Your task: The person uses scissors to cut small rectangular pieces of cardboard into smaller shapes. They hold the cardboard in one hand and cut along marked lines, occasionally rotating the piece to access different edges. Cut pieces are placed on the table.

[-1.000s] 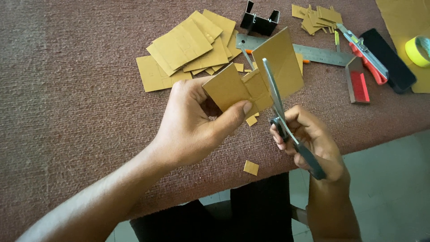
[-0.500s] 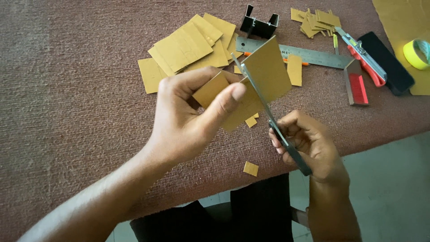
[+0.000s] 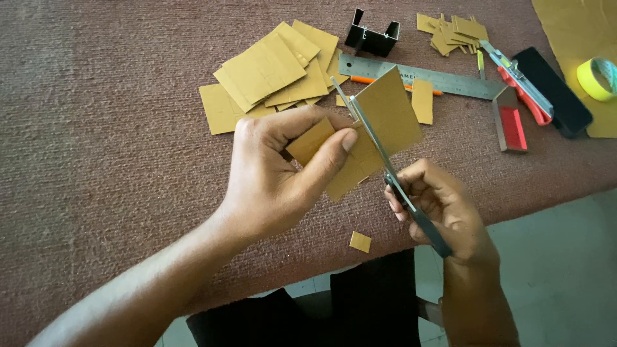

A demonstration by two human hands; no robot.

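While left hand [image 3: 276, 173] pinches flat tan cardboard piece [image 3: 379, 122], right hand [image 3: 437, 205] grips steel scissors [image 3: 379, 151], thin blades slicing beside the thumb.

Scissors in cardboard, above mat.
I see left hand [image 3: 276, 173] pinching cardboard piece [image 3: 379, 128]; right hand [image 3: 443, 205] works scissors [image 3: 379, 154], blades apparently part-open across it.

Mustard-brown cardboard piece [image 3: 385, 115], grey-handled scissors [image 3: 392, 180]. Upper right of the frame: yellow tape roll [image 3: 598, 78], red-orange cutter [image 3: 524, 87]. Everything sits on a maroon ribbed mat [image 3: 109, 128].
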